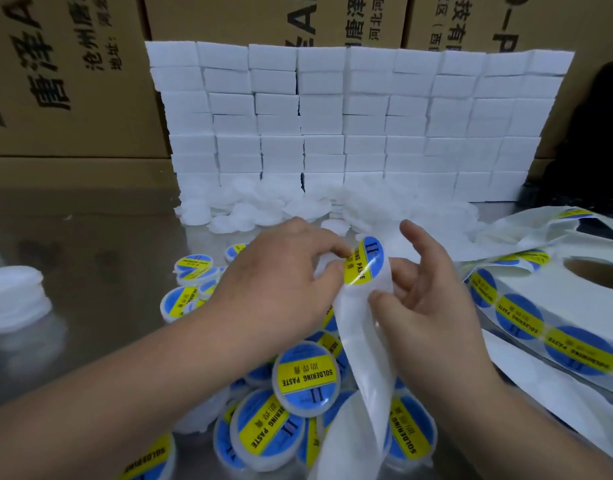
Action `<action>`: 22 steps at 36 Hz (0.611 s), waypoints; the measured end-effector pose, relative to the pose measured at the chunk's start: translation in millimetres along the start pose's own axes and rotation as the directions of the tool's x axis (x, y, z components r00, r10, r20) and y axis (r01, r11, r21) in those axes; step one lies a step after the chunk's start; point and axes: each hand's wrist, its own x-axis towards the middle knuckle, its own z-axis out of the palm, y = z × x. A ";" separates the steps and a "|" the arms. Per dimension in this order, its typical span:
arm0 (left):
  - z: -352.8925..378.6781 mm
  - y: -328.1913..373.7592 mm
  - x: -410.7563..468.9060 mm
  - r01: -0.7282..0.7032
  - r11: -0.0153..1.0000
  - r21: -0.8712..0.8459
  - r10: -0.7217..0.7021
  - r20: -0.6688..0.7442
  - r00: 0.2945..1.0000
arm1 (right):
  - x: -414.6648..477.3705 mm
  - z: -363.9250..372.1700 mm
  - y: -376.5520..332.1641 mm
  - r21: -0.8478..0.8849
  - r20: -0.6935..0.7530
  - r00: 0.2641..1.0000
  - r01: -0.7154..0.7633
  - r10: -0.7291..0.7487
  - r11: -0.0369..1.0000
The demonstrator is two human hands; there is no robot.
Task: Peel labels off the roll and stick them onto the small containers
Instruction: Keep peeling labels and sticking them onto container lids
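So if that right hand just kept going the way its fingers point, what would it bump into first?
Probably the heap of loose white discs lying just beyond the right hand, then the wall of white blocks behind. Depth is hard to judge here.

The left hand (277, 275) hides most of its small tub (324, 269). The label roll (547, 289) and paper strip (360, 341) run off the edges.

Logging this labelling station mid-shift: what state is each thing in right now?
Left hand: pinching the label's edge.
Right hand: holding the backing strip.
Label: on the strip, between both hands.
Backing strip: bare below the label, hanging.
Label roll: lying flat, partly unwound.
Near containers: labelled, heaped.
Far containers: unlabelled, heaped.
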 end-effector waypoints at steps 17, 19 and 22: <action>-9.5 0.9 2.1 -0.017 1.000 -0.010 0.018 0.102 0.995 | -3.3 0.1 -0.2 -0.382 0.080 0.970 0.243 -0.230 0.892; -13.9 -1.0 5.4 0.011 1.000 -0.010 -0.011 0.016 1.000 | -2.8 -0.5 -0.3 -0.373 0.058 0.976 0.217 -0.211 0.902; -23.0 -8.1 13.1 0.099 0.986 -0.134 -0.118 -0.136 0.984 | -1.3 -2.4 0.5 -0.326 0.003 0.988 0.146 -0.154 0.934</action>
